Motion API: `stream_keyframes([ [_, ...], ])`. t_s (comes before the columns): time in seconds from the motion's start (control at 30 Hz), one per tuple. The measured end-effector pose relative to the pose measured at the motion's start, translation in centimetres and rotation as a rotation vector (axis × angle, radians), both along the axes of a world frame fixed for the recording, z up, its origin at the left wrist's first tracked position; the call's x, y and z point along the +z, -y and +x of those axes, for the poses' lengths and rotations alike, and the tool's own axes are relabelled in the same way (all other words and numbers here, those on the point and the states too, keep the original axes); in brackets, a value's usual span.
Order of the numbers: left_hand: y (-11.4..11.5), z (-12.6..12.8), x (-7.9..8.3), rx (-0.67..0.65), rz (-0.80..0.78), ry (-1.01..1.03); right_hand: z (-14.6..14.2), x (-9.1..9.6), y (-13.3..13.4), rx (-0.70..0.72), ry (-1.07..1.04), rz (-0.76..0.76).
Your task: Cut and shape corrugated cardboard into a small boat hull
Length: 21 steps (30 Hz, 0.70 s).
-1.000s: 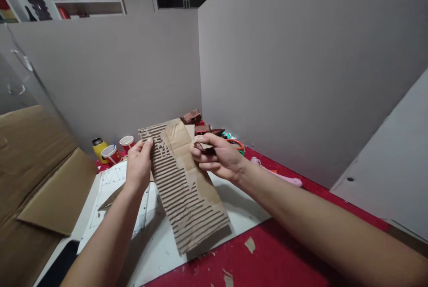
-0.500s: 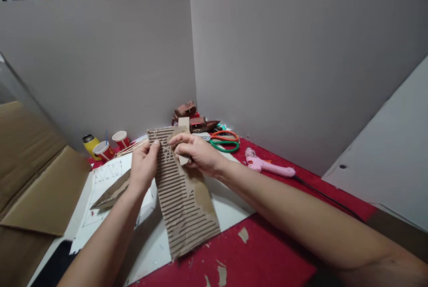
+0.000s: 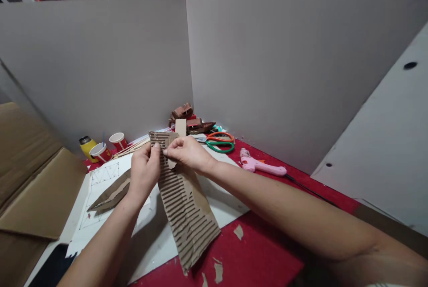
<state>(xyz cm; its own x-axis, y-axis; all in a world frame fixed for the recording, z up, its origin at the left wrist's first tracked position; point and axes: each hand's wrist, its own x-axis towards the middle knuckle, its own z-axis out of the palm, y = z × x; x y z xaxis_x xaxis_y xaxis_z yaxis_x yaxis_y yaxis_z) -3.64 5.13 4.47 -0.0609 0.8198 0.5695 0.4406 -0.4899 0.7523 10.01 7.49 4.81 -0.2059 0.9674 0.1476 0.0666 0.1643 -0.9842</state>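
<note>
A long strip of corrugated cardboard (image 3: 187, 206) with its paper skin partly peeled off stands tilted over the white board (image 3: 230, 202). My left hand (image 3: 144, 172) pinches the strip's upper left edge. Closed at the top, my right hand (image 3: 187, 153) pinches the loose brown paper layer, and a paper flap sticks up behind its fingers. Both hands nearly touch each other at the strip's top.
Orange and green scissors (image 3: 220, 140), a pink glue gun (image 3: 262, 165) with its black cord, brown models (image 3: 187, 117), two red paper cups (image 3: 109, 145), a yellow bottle (image 3: 87, 146) and wooden sticks lie at the back. A big cardboard box (image 3: 36, 184) stands left. Grey partitions enclose the red table (image 3: 261, 255).
My right hand moved left across the strip's top toward my left hand, taking the paper layer with it. The view dropped, revealing the scissors and glue gun.
</note>
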Motion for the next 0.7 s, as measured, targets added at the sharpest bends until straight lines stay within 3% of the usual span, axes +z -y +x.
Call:
stream_keyframes([
  [0.23, 0.6, 0.3, -0.2, 0.053, 0.074, -0.167, 0.0, 0.9, -0.3, -0.008, 0.065, 0.056],
  [0.5, 0.5, 0.0, 1.0, 0.023, 0.016, 0.058, 2.2, 0.1, -0.9, -0.074, -0.092, -0.002],
  [0.7, 0.3, 0.1, 0.4, -0.048, 0.004, 0.093, 2.1, 0.5, -0.8, -0.049, -0.116, 0.029],
])
